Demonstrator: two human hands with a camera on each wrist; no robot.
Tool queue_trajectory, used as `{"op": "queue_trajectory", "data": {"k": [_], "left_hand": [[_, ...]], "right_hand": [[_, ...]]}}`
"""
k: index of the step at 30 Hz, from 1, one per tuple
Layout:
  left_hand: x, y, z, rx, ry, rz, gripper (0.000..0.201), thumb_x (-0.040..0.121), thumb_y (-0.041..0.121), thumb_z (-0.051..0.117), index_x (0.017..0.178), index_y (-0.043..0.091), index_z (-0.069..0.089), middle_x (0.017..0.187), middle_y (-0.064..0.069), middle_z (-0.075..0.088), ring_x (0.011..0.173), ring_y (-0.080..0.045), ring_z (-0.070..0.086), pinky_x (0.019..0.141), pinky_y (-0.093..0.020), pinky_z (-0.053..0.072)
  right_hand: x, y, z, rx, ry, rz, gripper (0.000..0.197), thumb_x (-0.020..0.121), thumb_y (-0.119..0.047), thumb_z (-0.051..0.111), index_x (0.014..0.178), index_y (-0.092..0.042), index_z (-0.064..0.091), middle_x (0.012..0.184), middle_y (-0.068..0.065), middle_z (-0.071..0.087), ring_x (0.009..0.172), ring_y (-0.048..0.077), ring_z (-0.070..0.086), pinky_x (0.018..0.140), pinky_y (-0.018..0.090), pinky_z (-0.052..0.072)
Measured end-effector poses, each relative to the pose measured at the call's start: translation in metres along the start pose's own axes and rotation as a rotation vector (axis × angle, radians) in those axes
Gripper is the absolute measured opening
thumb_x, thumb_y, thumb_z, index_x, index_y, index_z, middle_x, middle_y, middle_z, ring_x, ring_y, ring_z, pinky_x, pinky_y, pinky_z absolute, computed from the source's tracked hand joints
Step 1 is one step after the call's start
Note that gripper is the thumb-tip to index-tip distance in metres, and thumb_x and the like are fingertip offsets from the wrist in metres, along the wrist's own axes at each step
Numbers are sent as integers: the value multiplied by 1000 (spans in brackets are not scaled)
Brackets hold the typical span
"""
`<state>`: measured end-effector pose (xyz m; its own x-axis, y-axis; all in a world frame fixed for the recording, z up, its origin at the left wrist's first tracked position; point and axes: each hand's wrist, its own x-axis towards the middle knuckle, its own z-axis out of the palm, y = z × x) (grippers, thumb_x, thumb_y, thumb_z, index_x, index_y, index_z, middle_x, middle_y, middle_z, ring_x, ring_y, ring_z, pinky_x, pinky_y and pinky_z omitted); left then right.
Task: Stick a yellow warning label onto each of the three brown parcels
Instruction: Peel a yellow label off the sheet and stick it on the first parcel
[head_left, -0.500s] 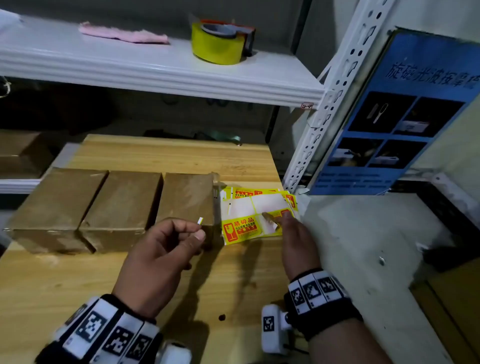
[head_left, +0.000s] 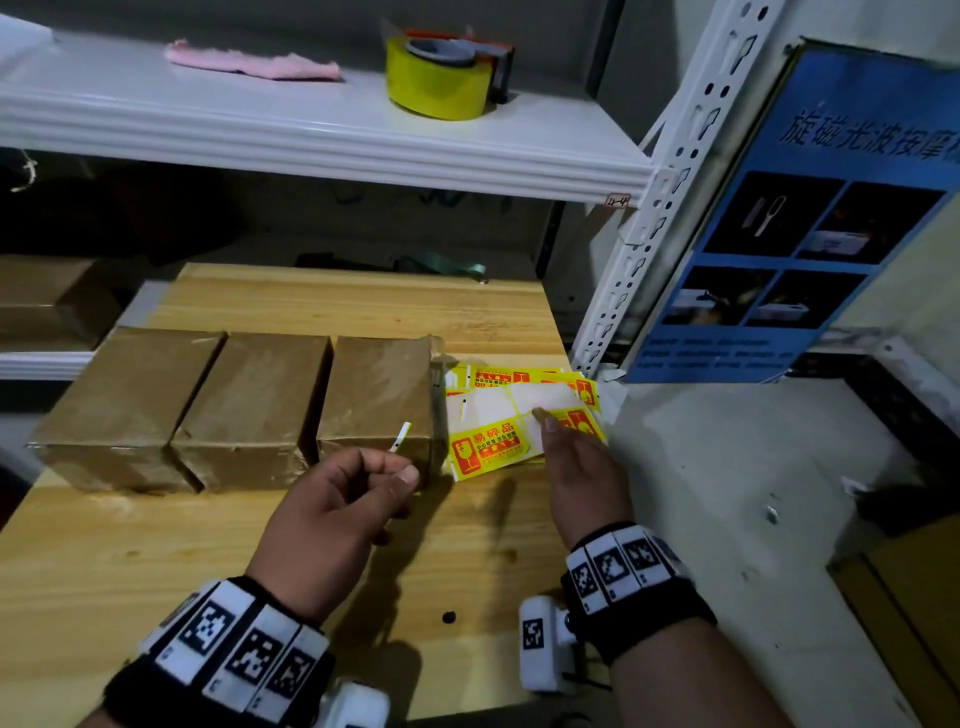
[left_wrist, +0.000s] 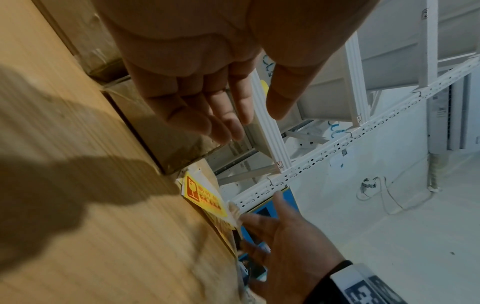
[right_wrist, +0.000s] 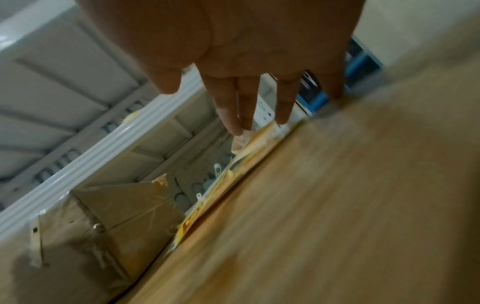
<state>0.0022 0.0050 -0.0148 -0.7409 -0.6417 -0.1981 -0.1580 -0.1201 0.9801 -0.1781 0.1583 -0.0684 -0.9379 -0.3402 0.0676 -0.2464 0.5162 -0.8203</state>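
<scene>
Change: almost nothing has moved since half a second ago; both my hands sit where they were, so I read this as a pause, not a step forward.
Left hand: my left hand (head_left: 337, 506), at lower centre of the head view, still pinches a small white slip of paper with a yellow-green tip (head_left: 400, 436) between thumb and forefinger, raised in front of the nearest box. The left wrist view shows my fingers loosely bent, the slip hidden.
Right hand: my right hand (head_left: 579, 467) lies flat and relaxed, holding nothing, one fingertip (head_left: 537, 413) still pressing the loose pile of yellow warning labels on white backing sheets (head_left: 485, 447) at centre right.
Parcels: the three brown tape-wrapped cardboard parcels (head_left: 254, 400) stand touching in a row at centre left on the pale wooden tabletop (head_left: 156, 571), the pile just beside the rightmost one. No top shows a label.
Meaning: I judge the task barely begun; the slip looks like waste rather than a full label, so one has yet to be peeled.
Elsewhere: a roll of yellow tape in a dispenser (head_left: 441, 78) and a pink cloth (head_left: 249, 62) rest on the white metal shelf (head_left: 311, 140) at the top.
</scene>
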Motion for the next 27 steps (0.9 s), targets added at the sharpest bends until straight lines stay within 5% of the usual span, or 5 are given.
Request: {"op": "queue_trajectory", "data": {"k": [6, 13, 21, 24, 27], "left_hand": [[1, -5, 13, -194, -77, -264, 19, 91, 14, 68, 104, 2, 69, 109, -28, 71, 84, -27, 70, 58, -33, 59], [-2, -9, 31, -432, -162, -455, 52, 70, 25, 82, 116, 5, 65, 102, -6, 80, 118, -33, 66, 107, -57, 48], [-3, -11, 31, -685, -293, -346, 121, 33, 28, 104, 140, 13, 49, 128, -9, 72, 114, -26, 71, 92, -52, 56], [-6, -9, 33, -720, -339, -294, 102, 43, 25, 102, 135, 10, 60, 118, -12, 75, 99, -23, 75, 81, -44, 61], [-9, -4, 37, -730, -303, -199, 54, 82, 5, 74, 134, 12, 61, 120, -15, 74, 95, -27, 76, 69, -38, 63]], "right_hand": [[-15, -36, -28, 320, 162, -180, 31, 101, -38, 51, 106, -27, 80, 104, -16, 76, 97, -15, 64, 83, 6, 45], [-28, -46, -45, 632, 211, 16, 40, 93, -55, 52, 92, -27, 81, 102, -10, 80, 103, 8, 72, 94, 47, 57], [-35, -49, -41, 736, 166, 22, 43, 102, -40, 51, 84, -16, 82, 89, 8, 81, 85, 20, 75, 81, 48, 56], [-36, -46, -37, 731, 146, 39, 41, 100, -41, 53, 80, -19, 82, 87, 6, 80, 85, 19, 74, 81, 46, 56], [-36, -50, -35, 771, 125, 40, 44, 102, -32, 53, 71, -17, 79, 85, 3, 80, 83, 14, 72, 75, 40, 55]]}}
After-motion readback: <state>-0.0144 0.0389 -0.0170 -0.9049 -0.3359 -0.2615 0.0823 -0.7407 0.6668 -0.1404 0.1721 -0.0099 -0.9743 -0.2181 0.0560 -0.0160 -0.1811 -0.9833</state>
